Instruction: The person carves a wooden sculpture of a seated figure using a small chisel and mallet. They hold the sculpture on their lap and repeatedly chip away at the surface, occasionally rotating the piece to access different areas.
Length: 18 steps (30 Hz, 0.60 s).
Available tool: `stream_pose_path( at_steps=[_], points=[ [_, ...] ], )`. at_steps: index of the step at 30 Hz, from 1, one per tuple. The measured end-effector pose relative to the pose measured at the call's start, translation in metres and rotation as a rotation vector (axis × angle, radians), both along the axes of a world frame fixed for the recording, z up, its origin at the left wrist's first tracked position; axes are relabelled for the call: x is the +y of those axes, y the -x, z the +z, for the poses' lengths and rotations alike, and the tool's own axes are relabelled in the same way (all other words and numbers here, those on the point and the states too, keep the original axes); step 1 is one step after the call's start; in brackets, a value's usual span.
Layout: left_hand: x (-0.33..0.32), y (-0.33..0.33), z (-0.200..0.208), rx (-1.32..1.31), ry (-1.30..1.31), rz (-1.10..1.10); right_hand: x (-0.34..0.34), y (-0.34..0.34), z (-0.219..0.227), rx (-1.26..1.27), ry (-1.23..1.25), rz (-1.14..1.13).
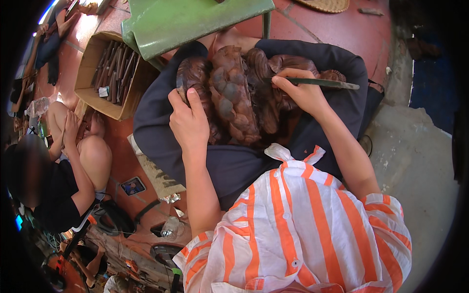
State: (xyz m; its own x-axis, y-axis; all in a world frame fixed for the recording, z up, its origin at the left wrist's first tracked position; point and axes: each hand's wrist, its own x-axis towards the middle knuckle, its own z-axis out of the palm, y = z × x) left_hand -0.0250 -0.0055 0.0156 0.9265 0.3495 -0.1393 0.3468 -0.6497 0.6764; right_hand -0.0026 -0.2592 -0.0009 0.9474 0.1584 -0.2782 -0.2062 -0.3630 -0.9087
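Across my lap lies a dark brown wood carving [232, 97], with rounded lobes in its middle and folded, drapery-like shapes on both sides. My left hand [188, 117] is closed at the carving's left edge, thumb up and fingers curled around it. In my right hand [300, 90] is a long, flat, dark file-like tool [327, 83]. Its wide end sticks out to the right past my fingers. The other end points left at the carving's folds; whether it touches the wood I cannot tell.
A green stool [200, 24] stands just beyond my knees. To the left, a cardboard box [100, 105] holds several long brown pieces. A seated co-worker [63, 185] is farther left. A phone-like device [133, 186] and a clear glass [171, 227] rest on the tiled floor.
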Motion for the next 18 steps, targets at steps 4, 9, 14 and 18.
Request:
stream_pose_path(
  at_steps=[4,9,14,18],
  points=[
    [0.0,0.0,0.0,0.006,0.0,-0.001,-0.011,0.004,-0.007,0.006,0.01,0.036],
    [0.0,0.0,0.0,-0.009,0.006,-0.002,-0.003,-0.003,0.003,0.054,-0.007,0.043],
    [0.0,0.001,-0.005,-0.023,-0.011,-0.005,-0.013,-0.001,-0.006,0.087,-0.072,0.021],
    [0.001,0.0,-0.002,-0.006,0.002,-0.006,-0.005,-0.005,0.003,0.105,-0.066,0.034]
  ],
)
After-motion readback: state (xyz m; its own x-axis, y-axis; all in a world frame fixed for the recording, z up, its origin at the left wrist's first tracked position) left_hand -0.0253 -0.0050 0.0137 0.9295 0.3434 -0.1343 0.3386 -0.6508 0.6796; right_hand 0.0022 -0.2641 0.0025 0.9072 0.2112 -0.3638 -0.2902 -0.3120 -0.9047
